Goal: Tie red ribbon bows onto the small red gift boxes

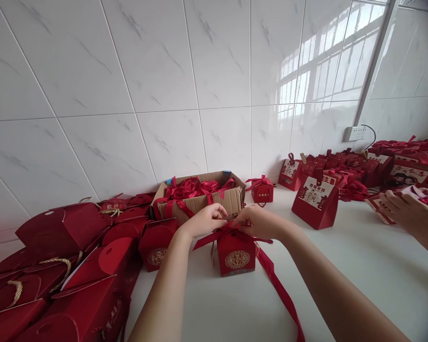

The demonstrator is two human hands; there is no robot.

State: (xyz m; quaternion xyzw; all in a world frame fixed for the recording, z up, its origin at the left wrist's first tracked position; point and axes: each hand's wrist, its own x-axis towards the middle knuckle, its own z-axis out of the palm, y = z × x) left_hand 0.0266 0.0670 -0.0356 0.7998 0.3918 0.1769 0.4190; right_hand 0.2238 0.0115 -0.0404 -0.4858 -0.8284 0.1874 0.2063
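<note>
A small red gift box [237, 259] with a round gold emblem stands upright on the white table. Red ribbon [271, 273] lies across its top, and one long tail trails down to the front edge. My left hand [210, 219] bends over the top left of the box, fingers pinched on the ribbon. From the right, my right hand [257, 221] closes on the ribbon too, its fingertips partly hidden behind the bow. Just behind my hands, a cardboard box [231, 200] holds many red satin ribbons.
Many red boxes [71, 223], some with gold cord handles, are piled at left. A ribboned small box [262, 189] stands by the tiled wall. Red gift bags [316, 202] line the right back. At far right, another person's hand [410, 213] holds a red-and-white packet.
</note>
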